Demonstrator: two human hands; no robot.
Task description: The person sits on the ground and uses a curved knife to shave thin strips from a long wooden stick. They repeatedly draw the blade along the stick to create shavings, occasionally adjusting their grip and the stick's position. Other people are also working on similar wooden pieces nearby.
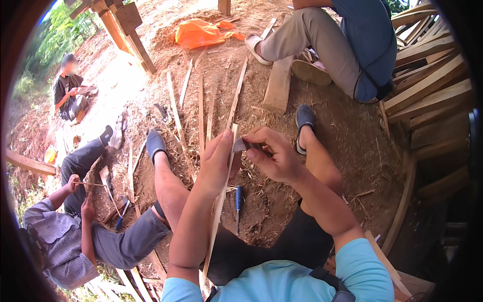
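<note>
A long, thin, pale wooden strip (216,216) runs upward from beside my lap to between my hands. My left hand (215,163) is wrapped round it near its upper end. In the fingers of my right hand (275,153) is a small dark grey flat piece (240,145). Its edge meets the side of the strip or lies very close to it; whether it is a blade or folded sandpaper I cannot tell. On the ground between my legs lies a tool with a blue handle (238,197) and a dark, narrow shaft.
Several wooden strips (200,113) lie ahead on the shaving-strewn dirt. A thick wooden block (278,88) stands near a seated person (365,48). Stacked timber (432,90) fills the right. Another person at left (65,236) holds a thin stick; a third sits farther back. An orange sheet (198,33) lies ahead.
</note>
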